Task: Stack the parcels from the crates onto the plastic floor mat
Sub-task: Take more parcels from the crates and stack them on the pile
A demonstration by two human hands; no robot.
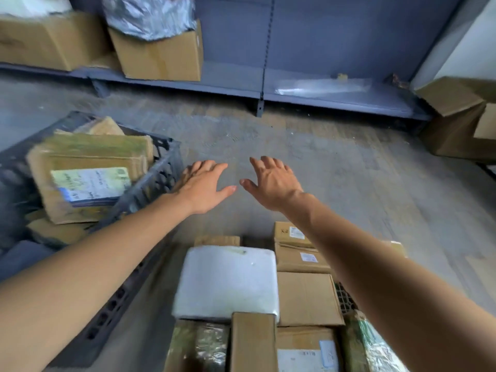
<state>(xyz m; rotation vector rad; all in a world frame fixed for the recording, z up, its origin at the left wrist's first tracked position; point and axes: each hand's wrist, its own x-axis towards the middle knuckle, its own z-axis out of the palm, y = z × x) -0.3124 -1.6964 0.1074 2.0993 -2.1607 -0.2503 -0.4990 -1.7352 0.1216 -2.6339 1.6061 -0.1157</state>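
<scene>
Presently both hands hold nothing: left hand (pixel 204 183) and right hand (pixel 271 181) reach forward, fingers spread, over bare floor (pixel 335 170). Labelled parcel (pixel 88 181) lies tilted atop the dark crate (pixel 161 170), left; white parcel (pixel 225 280) among others near. Advise gripping opposite sides, lifting clear of crate rim. Open floor ahead to far shelf (pixel 236 79); cardboard box (pixel 456 135) crowds right.

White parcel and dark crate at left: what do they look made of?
White parcel: probably soft plastic or foam wrap, faintly glossy, with rounded, puffy corners. Dark crate: seemingly rigid moulded plastic, matte, given its lattice walls. Motion blur leaves both uncertain.
</scene>
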